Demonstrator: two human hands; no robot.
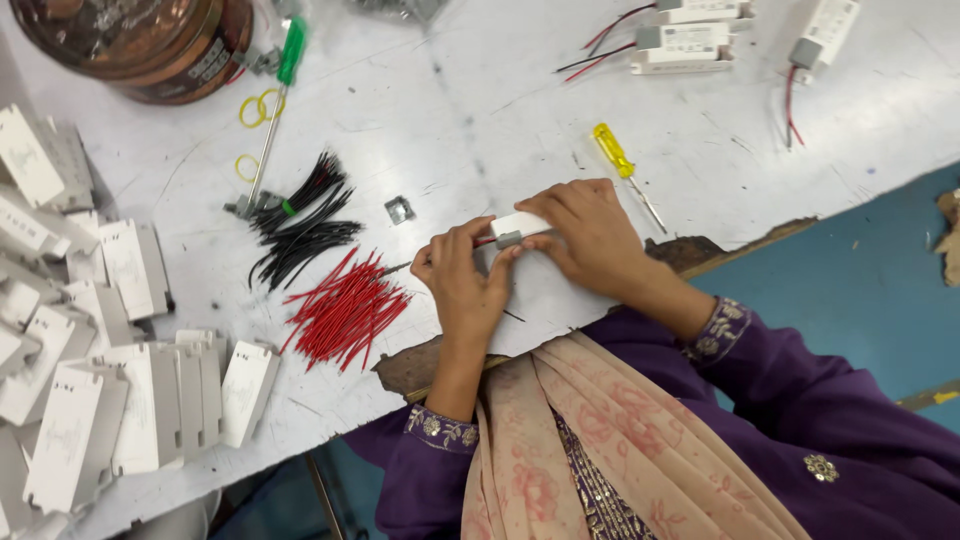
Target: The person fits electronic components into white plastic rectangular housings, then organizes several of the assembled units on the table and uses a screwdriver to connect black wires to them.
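Both hands gripped a small white driver module [520, 228] over the white worktable [480, 110], near its front edge. Left hand [462, 282] pinched the grey end w/ thumb & fingers; right hand [590, 235] closed over the body. Red wire pile [345, 310] lay just left, black wires [300, 225] beyond. Yellow screwdriver [622, 168] lay near the right hand.

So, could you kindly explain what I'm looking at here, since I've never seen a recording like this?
This is one picture from a camera worn on a person's head, looking down at their own bare hands over a white worktable. The left hand and right hand together hold a small white box with a grey end. Beside them lie a bundle of red wires, black wires, a yellow-handled screwdriver and a green-handled one. White casings are piled at the picture's left; finished-looking units with wires sit at the top.
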